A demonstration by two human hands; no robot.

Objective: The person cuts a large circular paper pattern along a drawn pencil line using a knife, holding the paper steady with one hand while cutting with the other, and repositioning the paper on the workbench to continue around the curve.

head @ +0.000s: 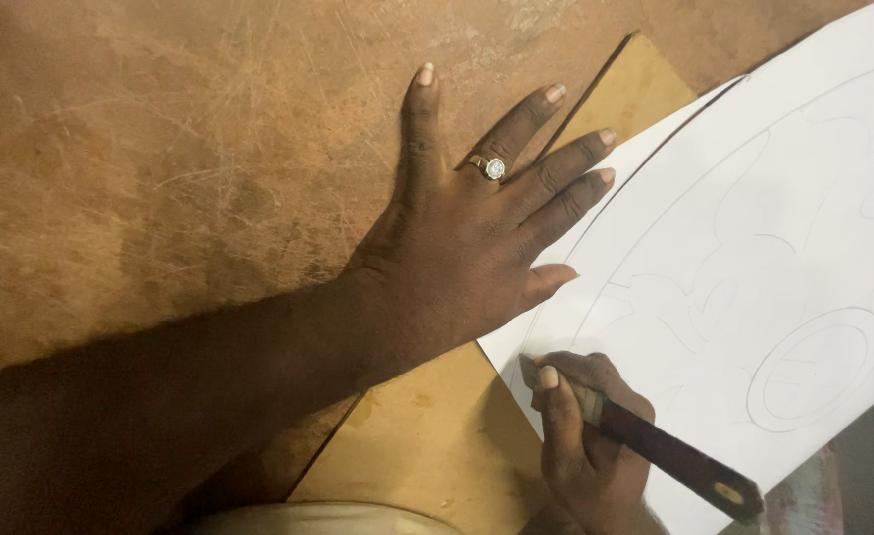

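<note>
While your left hand (pixel 466 233) lies flat and spread, fingertips on the paper (pixel 754 228), your right hand (pixel 585 446) grips a knife (pixel 645 441) at the paper's edge.

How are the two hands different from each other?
The left hand lies flat and open with fingers spread, while the right hand is curled shut around a dark-handled tool. The left hand wears a ring; no ring shows on the right hand. The left hand rests mostly on the brown wooden board, while the right hand is at the edge of the white paper. Both press down near the paper's curved edge.
</note>
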